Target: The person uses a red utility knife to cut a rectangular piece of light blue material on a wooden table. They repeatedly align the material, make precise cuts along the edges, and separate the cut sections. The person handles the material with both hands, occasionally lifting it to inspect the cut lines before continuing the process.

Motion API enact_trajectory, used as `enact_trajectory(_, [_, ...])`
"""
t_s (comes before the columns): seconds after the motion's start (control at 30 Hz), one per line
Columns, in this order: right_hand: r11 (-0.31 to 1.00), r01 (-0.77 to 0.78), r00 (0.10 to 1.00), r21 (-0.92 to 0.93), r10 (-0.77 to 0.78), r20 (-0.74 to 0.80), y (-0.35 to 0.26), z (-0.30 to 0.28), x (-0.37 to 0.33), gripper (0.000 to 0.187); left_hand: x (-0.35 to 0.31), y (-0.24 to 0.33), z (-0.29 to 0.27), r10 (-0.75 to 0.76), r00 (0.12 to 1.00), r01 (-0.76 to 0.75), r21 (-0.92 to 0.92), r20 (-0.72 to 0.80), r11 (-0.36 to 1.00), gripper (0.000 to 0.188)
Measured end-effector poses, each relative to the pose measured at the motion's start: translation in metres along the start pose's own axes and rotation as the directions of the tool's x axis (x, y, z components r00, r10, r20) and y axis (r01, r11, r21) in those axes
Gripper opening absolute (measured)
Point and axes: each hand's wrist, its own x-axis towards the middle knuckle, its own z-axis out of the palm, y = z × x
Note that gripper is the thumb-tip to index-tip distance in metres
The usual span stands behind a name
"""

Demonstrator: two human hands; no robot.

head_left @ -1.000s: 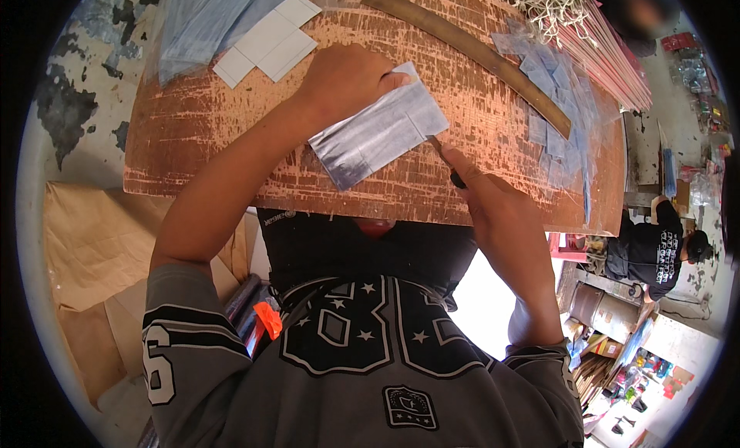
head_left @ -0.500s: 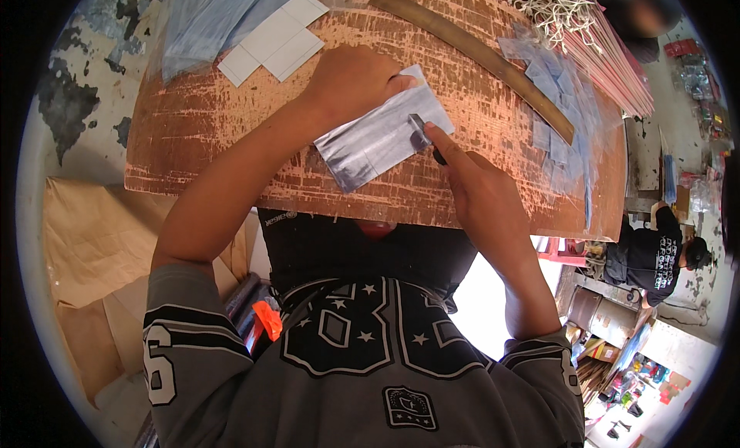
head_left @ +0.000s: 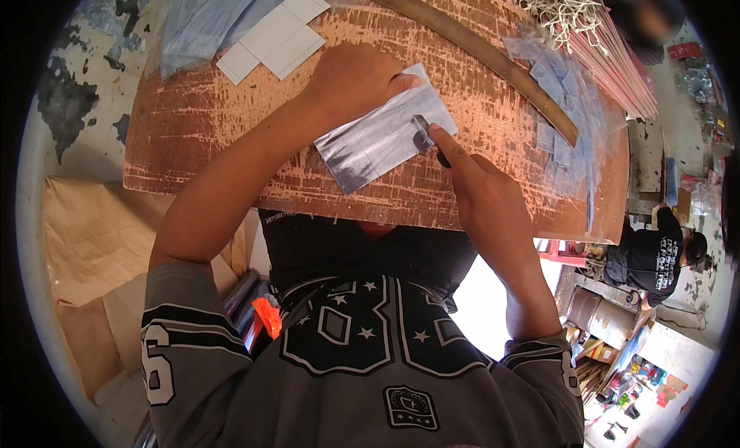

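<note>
A shiny silver sheet (head_left: 370,143) lies aslant on the scratched wooden table in front of me. My left hand (head_left: 354,74) is curled at its far edge, the thumb pressing on the sheet near the top corner; what lies under the curled fingers is hidden. In my right hand (head_left: 486,182) is a cutter knife (head_left: 422,129) with a wide metal blade and a dark handle. The forefinger stretches along the knife toward the blade, and the other fingers wrap the handle. The blade is over the sheet's right part, apparently touching it.
White card pieces (head_left: 281,35) and bluish clear plastic sheets (head_left: 200,24) lie at the far left of the table (head_left: 308,182). A curved brown strip (head_left: 478,58) crosses the far right, beside plastic scraps (head_left: 563,109) and pink sticks with white strings (head_left: 609,58). Two other people are at the right.
The knife and my right hand have shifted very slightly right over the silver sheet. My left hand stays in place on the sheet.
</note>
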Motion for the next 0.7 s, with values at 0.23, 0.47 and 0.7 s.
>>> enact_trajectory(0.23, [1.0, 0.01, 1.0, 0.027, -0.01, -0.021, 0.003, 0.001, 0.0, 0.061, 0.0, 0.003, -0.003, 0.001, 1.0, -0.001, 0.006, 0.006, 1.0, 0.045])
enact_trajectory(0.47, [0.998, 0.05, 0.998, 0.036, -0.05, 0.022, 0.003, -0.009, 0.005, 0.058, 0.0, 0.002, -0.001, 0.005, 1.0, -0.005, 0.003, -0.013, 1.0, 0.046])
enact_trajectory(0.7, [1.0, 0.015, 0.998, -0.009, -0.014, 0.054, 0.003, -0.007, -0.004, 0.056, 0.001, 0.001, -0.002, 0.015, 1.0, -0.015, -0.006, -0.001, 1.0, 0.049])
